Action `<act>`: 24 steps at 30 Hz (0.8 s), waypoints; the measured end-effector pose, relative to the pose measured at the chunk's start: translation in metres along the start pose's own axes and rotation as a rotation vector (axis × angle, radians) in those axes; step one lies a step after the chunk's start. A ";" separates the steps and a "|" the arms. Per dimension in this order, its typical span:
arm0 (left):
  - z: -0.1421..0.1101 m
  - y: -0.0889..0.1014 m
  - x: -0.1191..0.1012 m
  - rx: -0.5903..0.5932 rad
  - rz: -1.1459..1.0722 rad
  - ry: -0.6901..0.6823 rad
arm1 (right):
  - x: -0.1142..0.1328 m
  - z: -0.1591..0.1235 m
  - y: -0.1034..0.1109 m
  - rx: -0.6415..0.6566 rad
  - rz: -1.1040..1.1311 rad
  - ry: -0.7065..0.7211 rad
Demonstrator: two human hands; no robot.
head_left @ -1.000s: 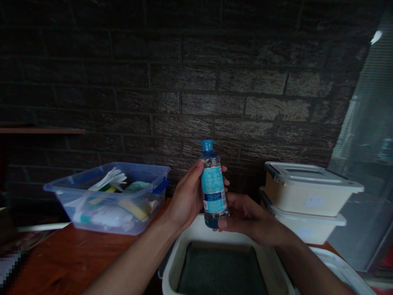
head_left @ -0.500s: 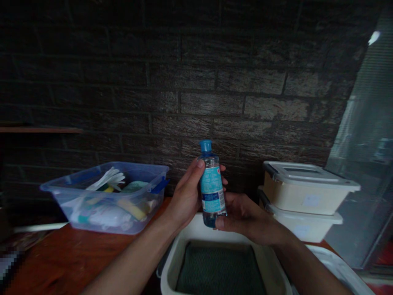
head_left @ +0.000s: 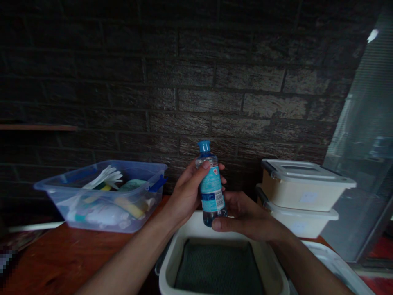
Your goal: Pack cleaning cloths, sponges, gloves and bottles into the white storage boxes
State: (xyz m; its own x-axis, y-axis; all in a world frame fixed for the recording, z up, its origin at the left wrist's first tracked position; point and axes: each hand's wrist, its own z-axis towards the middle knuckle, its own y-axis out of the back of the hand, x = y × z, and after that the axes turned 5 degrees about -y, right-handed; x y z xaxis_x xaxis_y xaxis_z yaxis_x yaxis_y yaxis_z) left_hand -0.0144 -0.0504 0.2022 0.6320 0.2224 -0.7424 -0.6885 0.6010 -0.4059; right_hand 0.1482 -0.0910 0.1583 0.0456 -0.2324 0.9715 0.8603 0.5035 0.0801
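Observation:
A clear plastic bottle (head_left: 211, 184) with a blue cap and a light-blue label is held up near the middle of the view, tilted slightly. My left hand (head_left: 192, 186) wraps round its upper part, thumb across the front and fingertips showing on the far side. Low on the bottle, my right hand (head_left: 242, 217) grips the base, its thumb at the front and the other fingers partly hidden behind. Beneath both hands stands an open cream bin (head_left: 190, 229) with a dark green textured cloth (head_left: 217, 266) inside.
To the left, a clear blue-tinted tub (head_left: 101, 196) holds white gloves (head_left: 106, 176), a white bottle and other items. Two lidded cream boxes (head_left: 307, 192) are stacked on the right. A white lid (head_left: 331, 262) lies at lower right on the wooden table (head_left: 61, 254). Behind is a brick wall (head_left: 184, 82).
The bottle has turned slightly in my hands, so the barcode now faces me more. My left thumb lies further across its front. The view has shifted slightly.

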 end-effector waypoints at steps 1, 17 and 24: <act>0.000 0.000 0.000 0.001 -0.006 0.003 | 0.000 0.000 0.000 0.009 -0.003 -0.006; -0.002 0.001 -0.005 0.020 -0.072 0.054 | 0.010 -0.005 -0.004 -0.012 0.048 -0.017; -0.001 0.004 -0.009 0.083 -0.108 0.045 | 0.009 -0.004 -0.003 -0.009 0.042 0.018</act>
State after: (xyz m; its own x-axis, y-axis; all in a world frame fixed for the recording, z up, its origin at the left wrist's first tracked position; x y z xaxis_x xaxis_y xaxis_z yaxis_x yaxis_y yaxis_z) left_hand -0.0233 -0.0509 0.2063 0.6829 0.1190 -0.7207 -0.5840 0.6817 -0.4407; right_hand 0.1482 -0.0980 0.1659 0.0908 -0.2263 0.9698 0.8621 0.5053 0.0372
